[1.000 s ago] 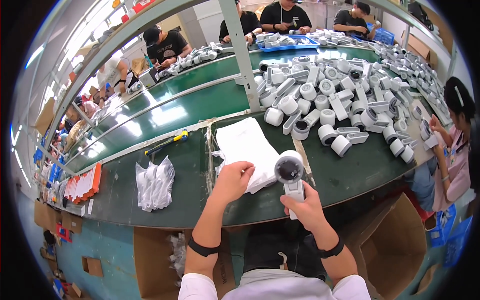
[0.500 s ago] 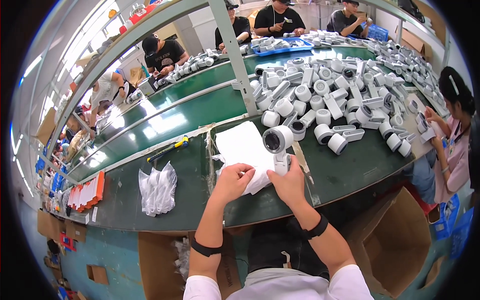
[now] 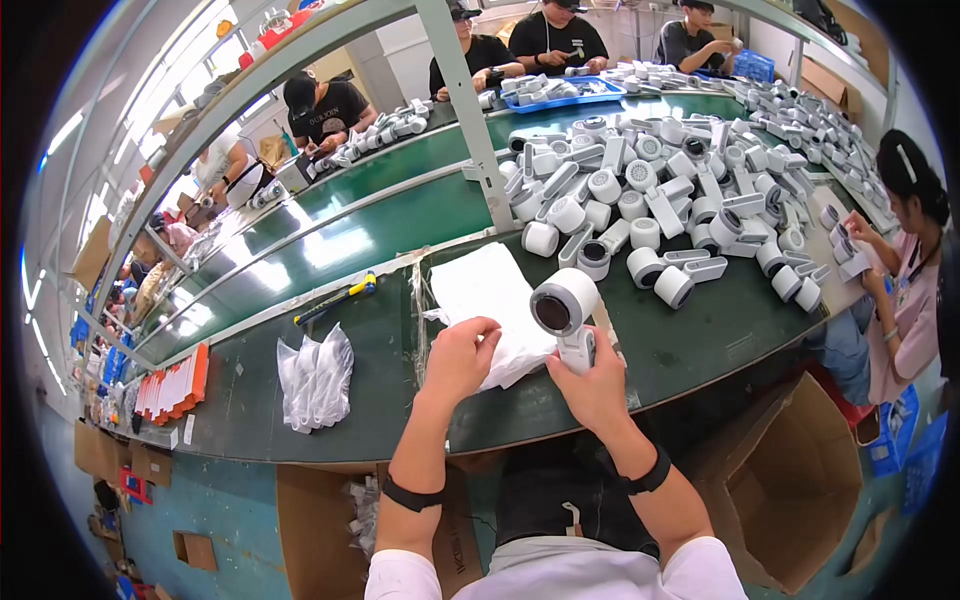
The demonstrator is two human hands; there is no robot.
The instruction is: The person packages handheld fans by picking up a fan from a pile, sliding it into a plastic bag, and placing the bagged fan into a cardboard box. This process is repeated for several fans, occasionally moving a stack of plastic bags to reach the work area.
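The white handheld device [image 3: 566, 312], a round drum head on a short handle, stands upright at the near edge of the green counter [image 3: 700, 340]. It looks like rigid, smooth plastic, light enough for one hand and best gripped by the handle. The right hand [image 3: 598, 385] is wrapped around that handle from below, wrist bent upward. The left hand [image 3: 460, 358] pinches the soft, limp white bag stack [image 3: 488, 295] just left of the device.
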